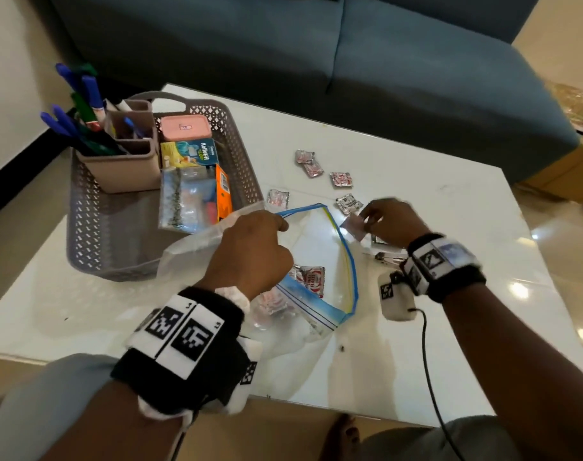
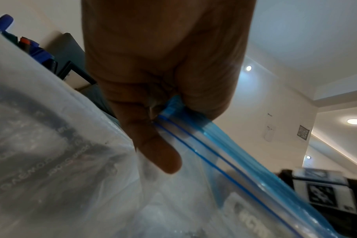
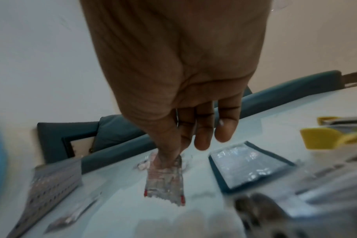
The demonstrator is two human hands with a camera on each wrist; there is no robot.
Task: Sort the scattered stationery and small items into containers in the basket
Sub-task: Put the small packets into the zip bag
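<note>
Both hands are busy. Left hand (image 1: pixel 253 247) pinches the blue zip rim of the bag (image 1: pixel 316 257), lifting one side so the mouth gapes toward the right, presumably so sachets can drop straight in. Right hand (image 1: pixel 388 221) pinches a foil sachet (image 3: pixel 163 178) by one end between thumb and fingers, holding it at the mouth's right edge; its other fingers hang loose. Several sachets already lie inside the bag near the front edge of the bench (image 1: pixel 449 201). More sachets (image 1: pixel 341 180) lie scattered mid-bench, toward the far edge. Along the left edge stands the basket (image 1: pixel 94 227), holding a pen pot (image 1: pixel 124 164) and boxes, with bare floor at its near end where the bag could likely go.
</note>
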